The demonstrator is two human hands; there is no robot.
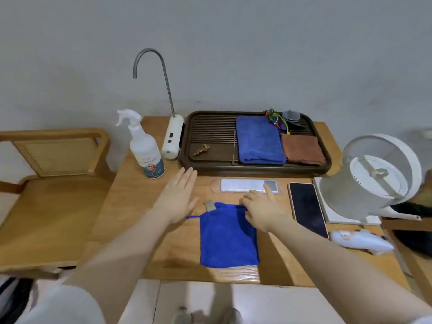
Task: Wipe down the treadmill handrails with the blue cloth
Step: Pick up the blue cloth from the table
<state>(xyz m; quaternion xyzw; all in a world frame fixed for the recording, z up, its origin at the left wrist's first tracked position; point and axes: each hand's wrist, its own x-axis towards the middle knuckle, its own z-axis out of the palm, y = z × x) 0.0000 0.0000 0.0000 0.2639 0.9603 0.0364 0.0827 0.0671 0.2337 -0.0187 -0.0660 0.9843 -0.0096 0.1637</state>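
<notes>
- Head view, looking down on a wooden tabletop (131, 206) set against a grey wall.
- Blue cloth (228, 239) lies flat on the tabletop near the front edge, between the two forearms; a thin loop and a grey tag (209, 205) show at its far left corner.
- Left hand (178, 197): open, palm down, fingers straight and close together, thumb spread. It sits just left of the cloth's far corner; contact with the tabletop cannot be told. It grips nothing.
- Right hand (263, 210): over the cloth's far right corner, fingers curled onto the cloth edge, index finger stretched forward onto a white remote (243, 185). Whether the cloth is actually pinched cannot be told.
- Dark phone (307, 208) lies just right of the right hand, screen off.
- Dark slatted tray (210, 134) stands behind the remote; it carries a second folded blue towel (258, 140) and a brown cloth (302, 149) side by side.
- White spray bottle (146, 148) stands upright left of the tray, near the left hand.
- White water dispenser (172, 136) with a curved metal spout sits between bottle and tray.
- White fan (378, 174) at the right edge, tilted.
- Wooden chair (53, 183) left of the tabletop.
- No treadmill handrail appears in this view.
</notes>
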